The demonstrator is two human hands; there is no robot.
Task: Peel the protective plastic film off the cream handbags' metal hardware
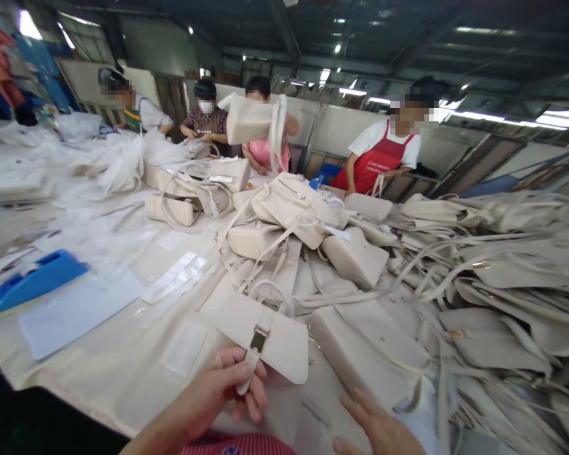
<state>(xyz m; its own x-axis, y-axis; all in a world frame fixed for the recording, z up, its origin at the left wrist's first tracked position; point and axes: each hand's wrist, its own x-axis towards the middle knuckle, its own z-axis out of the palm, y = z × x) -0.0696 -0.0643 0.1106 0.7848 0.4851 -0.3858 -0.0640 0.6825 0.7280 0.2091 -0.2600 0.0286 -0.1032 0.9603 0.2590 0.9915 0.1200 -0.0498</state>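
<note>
A cream handbag (284, 344) lies before me, its flap facing up and a dark metal clasp at the flap's middle. My left hand (234, 382) pinches the short strap tab (250, 373) that hangs below that clasp. To the right, my right hand (377, 423) is held low with fingers spread and nothing in it. It is close to the near edge of a larger cream bag (370, 354) lying on its side. The handbag's curved handle (272, 287) stands up at its far side.
Cream bags (289, 202) are heaped across the middle, with a tall pile (502, 297) at right. A blue tape dispenser (38, 278) and white sheet (83, 313) lie left. Several co-workers stand across the table, one in a red apron (377, 161). Plastic wrapping (118, 161) covers the far left.
</note>
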